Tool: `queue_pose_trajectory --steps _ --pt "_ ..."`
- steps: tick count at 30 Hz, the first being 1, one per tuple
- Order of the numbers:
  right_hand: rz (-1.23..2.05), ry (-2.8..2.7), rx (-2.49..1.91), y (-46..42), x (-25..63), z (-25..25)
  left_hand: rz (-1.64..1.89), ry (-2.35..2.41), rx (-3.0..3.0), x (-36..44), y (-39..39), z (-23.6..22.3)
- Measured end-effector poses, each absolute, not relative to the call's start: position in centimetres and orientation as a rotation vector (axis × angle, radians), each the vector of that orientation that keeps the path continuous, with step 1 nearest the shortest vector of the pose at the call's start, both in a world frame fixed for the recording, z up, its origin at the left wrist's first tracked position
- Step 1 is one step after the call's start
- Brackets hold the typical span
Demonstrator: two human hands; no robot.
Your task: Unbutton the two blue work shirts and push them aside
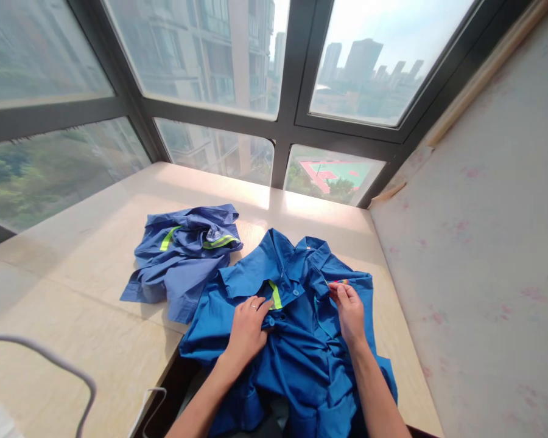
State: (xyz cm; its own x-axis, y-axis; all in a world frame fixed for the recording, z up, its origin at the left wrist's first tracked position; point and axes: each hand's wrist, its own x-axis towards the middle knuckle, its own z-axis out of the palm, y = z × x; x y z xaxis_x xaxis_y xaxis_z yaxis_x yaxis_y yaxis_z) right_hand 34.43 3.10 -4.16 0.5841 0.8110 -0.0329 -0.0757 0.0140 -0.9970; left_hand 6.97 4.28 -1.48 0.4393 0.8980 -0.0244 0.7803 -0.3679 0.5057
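A blue work jacket (296,347) with buttons and a collar lies spread over the front edge of the ledge, its lower part hanging down. My left hand (250,323), with a ring on one finger, rests on the jacket front beside a yellow-green strip (275,295) and a button (271,321); its fingers lie loosely on the cloth. My right hand (348,307) is closed in a pinch on the jacket's chest, at the cloth edge just below a small red and yellow emblem (342,282).
A second, paler blue garment (187,261) with yellow-green strips lies crumpled to the left. Dark-framed windows (285,109) rise behind the ledge (86,225). A flower-patterned wall (475,255) stands on the right. A grey cable (50,356) and a thin white cord (150,401) are at lower left.
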Motion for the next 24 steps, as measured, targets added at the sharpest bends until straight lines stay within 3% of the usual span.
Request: queue_pose_trajectory --steps 10,19,24 --pt "0.749 -1.251 -1.769 -0.3 35.2 -1.0 1.094 1.342 1.57 7.6 5.3 1.1" --pt "0.78 -0.794 -1.566 -2.1 37.2 1.7 1.553 1.236 1.393 8.6 9.9 11.2" --pt "0.807 -0.732 -1.59 -2.6 36.7 2.5 1.795 1.044 1.786 7.0 13.8 20.5"
